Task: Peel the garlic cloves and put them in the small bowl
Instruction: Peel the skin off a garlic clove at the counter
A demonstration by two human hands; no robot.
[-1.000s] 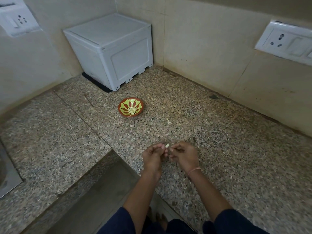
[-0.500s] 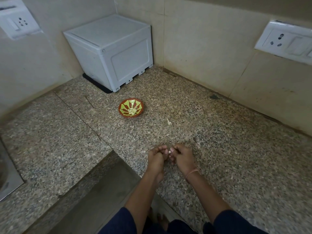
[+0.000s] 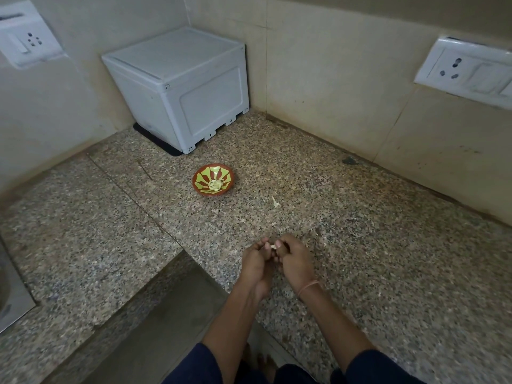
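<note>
A small pale garlic clove [image 3: 273, 246] shows between the fingertips of both my hands, low over the granite counter [image 3: 360, 245]. My left hand [image 3: 256, 263] and my right hand [image 3: 295, 261] are pressed together, fingers curled, each pinching the clove; most of it is hidden by the fingers. The small bowl [image 3: 213, 179], red-brown with yellow stripes, sits further back on the counter with pale peeled garlic [image 3: 214, 185] in its middle. A scrap of garlic skin [image 3: 275, 202] lies on the counter between the bowl and my hands.
A white plastic box [image 3: 182, 87] stands in the back corner. Wall sockets are at the left [image 3: 27, 40] and right [image 3: 468, 72]. The counter's front edge steps down just left of my hands; a steel sink edge [image 3: 11, 295] shows at far left.
Both hands drew a little nearer to me and closed tighter over the clove, so less of it shows. Bowl and skin scrap have not moved.
</note>
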